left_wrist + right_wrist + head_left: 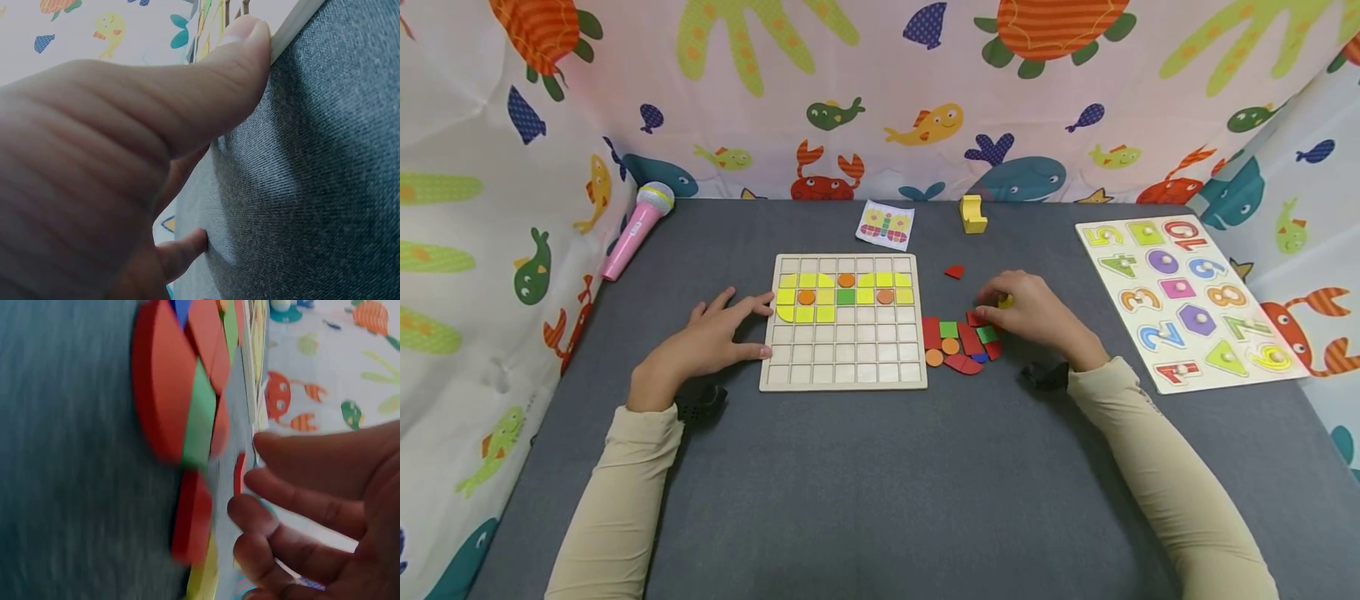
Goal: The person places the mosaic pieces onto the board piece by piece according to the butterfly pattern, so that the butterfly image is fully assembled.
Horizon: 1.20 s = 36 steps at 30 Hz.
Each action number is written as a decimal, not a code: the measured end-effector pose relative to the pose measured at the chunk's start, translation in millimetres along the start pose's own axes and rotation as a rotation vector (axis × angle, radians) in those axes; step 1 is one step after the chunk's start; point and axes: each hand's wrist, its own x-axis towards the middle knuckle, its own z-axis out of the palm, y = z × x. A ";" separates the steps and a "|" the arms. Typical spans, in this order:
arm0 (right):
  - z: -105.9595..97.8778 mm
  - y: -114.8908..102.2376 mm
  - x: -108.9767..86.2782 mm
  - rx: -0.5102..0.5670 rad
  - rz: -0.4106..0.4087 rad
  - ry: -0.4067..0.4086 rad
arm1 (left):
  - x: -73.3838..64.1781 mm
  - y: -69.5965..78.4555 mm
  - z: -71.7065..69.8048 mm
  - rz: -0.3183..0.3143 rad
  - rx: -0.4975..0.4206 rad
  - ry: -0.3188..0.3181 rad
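A pale wooden grid board [844, 380] lies on the table, with yellow, orange and green tiles [846, 297] in its upper rows. My left hand [711, 340] is at the board's left edge, fingers spread; in the left wrist view the thumb [206, 94] touches the rim. My right hand [1026, 308] hovers over the right end of a pile of loose red, green, orange and blue pieces [967, 338]. Its fingers are loosely bent, with no piece seen between them in the right wrist view. A yellow piece [203, 575] and a red piece [192, 515] lie below that hand.
One red piece [955, 272] lies apart above the pile. A butterfly pattern card [885, 226] and a yellow block [973, 214] stand behind the board. A number puzzle board [1191, 304] is at the right, a pink toy microphone [638, 231] at the left.
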 end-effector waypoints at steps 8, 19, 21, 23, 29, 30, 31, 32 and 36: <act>15.7 -16.5 5.7 0.020 -0.090 -0.096 | 0.0 -0.5 -0.5 0.000 0.003 -0.011; 21.7 -21.2 13.9 -0.007 -0.076 -0.146 | 1.0 -1.0 -1.6 0.000 0.001 -0.016; 21.9 -22.9 16.4 -0.005 -0.059 -0.128 | 0.3 -1.6 -1.2 0.004 -0.005 -0.009; 21.6 -25.6 19.8 -0.007 -0.041 -0.094 | -0.5 -2.8 -1.1 0.006 -0.014 -0.001; 22.1 -40.7 33.0 0.033 -0.009 0.007 | -1.1 -1.5 -0.6 0.001 -0.008 -0.004; 23.2 -44.5 36.2 0.044 -0.013 0.012 | -0.9 -1.2 -0.6 -0.004 -0.004 -0.006; 24.7 -48.3 39.9 0.054 -0.022 0.014 | -0.6 -1.4 -0.6 -0.007 0.001 -0.007; 26.4 -52.7 43.5 0.063 -0.032 0.015 | -0.5 -1.2 -0.7 -0.010 0.006 -0.008; 35.2 -71.1 57.9 0.084 -0.082 0.003 | 0.3 -1.6 -1.1 -0.010 0.014 -0.011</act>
